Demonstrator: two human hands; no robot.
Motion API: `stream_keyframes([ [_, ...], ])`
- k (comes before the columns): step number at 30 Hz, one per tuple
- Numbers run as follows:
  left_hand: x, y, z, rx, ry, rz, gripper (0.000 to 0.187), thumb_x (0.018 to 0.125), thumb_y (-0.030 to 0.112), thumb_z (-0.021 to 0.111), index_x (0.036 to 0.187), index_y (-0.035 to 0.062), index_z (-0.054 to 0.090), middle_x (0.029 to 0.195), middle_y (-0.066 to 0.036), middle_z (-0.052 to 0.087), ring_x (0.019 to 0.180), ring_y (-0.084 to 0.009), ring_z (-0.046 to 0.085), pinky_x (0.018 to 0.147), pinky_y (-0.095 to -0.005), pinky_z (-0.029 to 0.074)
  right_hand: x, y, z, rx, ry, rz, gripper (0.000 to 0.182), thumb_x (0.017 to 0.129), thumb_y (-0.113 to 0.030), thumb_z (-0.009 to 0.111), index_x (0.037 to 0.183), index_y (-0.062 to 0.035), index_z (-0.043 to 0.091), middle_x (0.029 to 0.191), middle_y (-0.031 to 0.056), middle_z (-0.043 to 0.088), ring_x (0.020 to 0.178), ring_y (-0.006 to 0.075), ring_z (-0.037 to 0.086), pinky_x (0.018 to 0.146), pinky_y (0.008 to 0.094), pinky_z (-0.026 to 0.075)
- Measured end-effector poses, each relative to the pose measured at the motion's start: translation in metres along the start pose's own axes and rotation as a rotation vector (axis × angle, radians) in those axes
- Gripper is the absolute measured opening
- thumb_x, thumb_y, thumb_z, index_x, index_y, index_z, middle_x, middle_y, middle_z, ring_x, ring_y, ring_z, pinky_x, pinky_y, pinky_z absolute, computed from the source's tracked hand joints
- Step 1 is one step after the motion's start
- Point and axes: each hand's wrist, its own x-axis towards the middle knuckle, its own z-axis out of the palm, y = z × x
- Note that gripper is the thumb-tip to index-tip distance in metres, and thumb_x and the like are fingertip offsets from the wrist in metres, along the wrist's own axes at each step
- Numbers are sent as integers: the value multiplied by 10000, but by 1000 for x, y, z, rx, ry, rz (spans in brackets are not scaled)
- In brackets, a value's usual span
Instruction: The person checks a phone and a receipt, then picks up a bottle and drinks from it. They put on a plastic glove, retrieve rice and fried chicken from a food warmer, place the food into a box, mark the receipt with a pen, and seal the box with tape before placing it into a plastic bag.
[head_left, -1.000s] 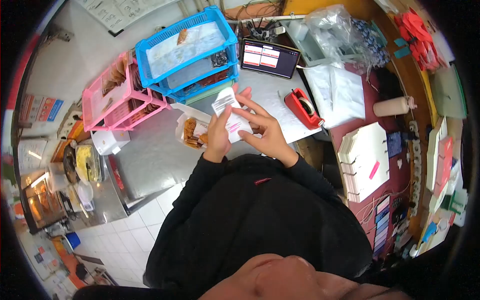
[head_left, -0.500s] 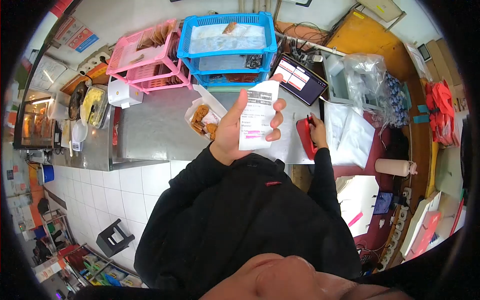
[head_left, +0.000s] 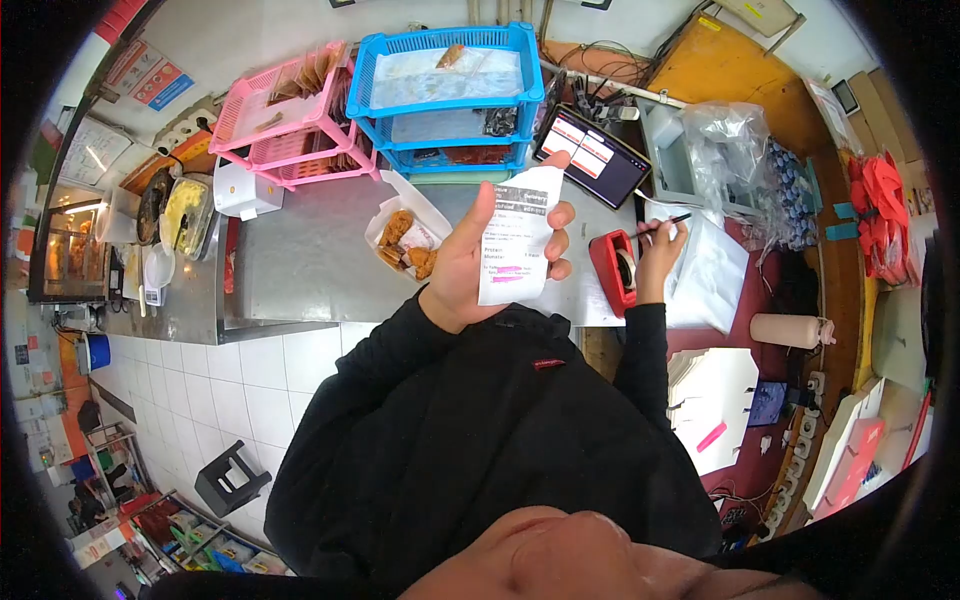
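My left hand (head_left: 462, 258) is closed around a white printed receipt (head_left: 519, 235) with pink highlighter marks, held up over the counter. In my right hand (head_left: 661, 255) is a thin dark pen (head_left: 667, 224), gripped between the fingers. Just left of that hand, a red tape dispenser (head_left: 612, 272) with a roll of tape in it stands on the metal counter. Behind my left hand sits an open paper box (head_left: 430, 215) of fried chicken (head_left: 405, 236), partly hidden by the hand.
Blue stacked trays (head_left: 445, 100) and pink ones (head_left: 275, 120) stand at the back. A tablet (head_left: 595, 157) leans beside them. White plastic sheets (head_left: 715, 275) lie to the right, with a pink bottle (head_left: 790, 330) and papers with a pink highlighter (head_left: 712, 436) nearer me.
My right hand has come off the tape dispenser, moved slightly right and now holds a dark pen. The left hand still holds the receipt in nearly the same place.
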Motion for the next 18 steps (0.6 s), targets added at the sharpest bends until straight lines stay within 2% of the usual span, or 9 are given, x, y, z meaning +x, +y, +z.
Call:
stream_keyframes([
  [2,2,0,-2,24,-7,13,674,944,507,369,1458,124,160,990,-67,436,801,-167,444,723,-364,389,-12,-53,18,417,-25,135,184,972,-242,472,1064,-83,478,644,-18,396,524,60,322,467,227,269],
  [3,3,0,-2,25,-11,8,674,944,507,369,1458,124,160,990,-67,436,801,-167,444,723,-364,389,-20,-73,23,419,-21,130,184,972,-242,472,1064,-83,478,644,-18,396,524,60,322,467,227,269],
  [5,5,0,-2,38,-30,9,677,941,509,376,1456,124,163,989,-68,435,797,-167,444,723,-371,392,-36,-105,29,703,-394,228,183,978,-256,457,995,-82,512,647,-18,400,503,47,301,449,218,243],
  [7,5,0,-1,36,-34,2,679,940,510,378,1456,123,164,989,-69,434,794,-168,444,722,-372,393,-57,-139,50,715,-479,250,357,986,-374,391,932,-51,534,640,6,410,493,85,353,449,237,275],
  [9,6,0,0,35,-37,-2,682,939,511,381,1455,121,165,988,-69,432,792,-168,443,721,-373,394,-87,-175,85,522,-266,181,600,964,-538,260,921,-6,535,638,40,443,461,145,388,449,254,321],
  [10,6,0,0,32,-33,3,684,937,514,383,1454,120,170,986,-68,437,806,-173,452,723,-373,396,-88,-181,83,574,-417,148,827,903,-669,133,809,34,559,607,79,490,449,211,440,482,284,385],
  [13,5,0,0,48,-23,22,694,933,520,387,1454,114,172,983,-67,452,853,-191,476,761,-395,410,-86,-170,58,380,-721,-37,910,871,-708,89,676,38,572,588,120,545,466,217,475,515,310,417],
  [17,2,3,-1,99,-9,64,720,926,531,388,1456,101,159,990,-70,477,999,-247,511,904,-482,415,-111,-192,71,106,-762,-180,988,833,-748,127,722,89,640,684,186,635,588,246,602,585,288,469],
  [18,1,4,-1,99,-7,66,720,926,531,388,1456,101,159,990,-70,477,999,-247,511,904,-482,415,-115,-194,77,213,-775,-242,756,919,-588,357,818,102,647,793,201,658,698,263,654,667,293,504],
])
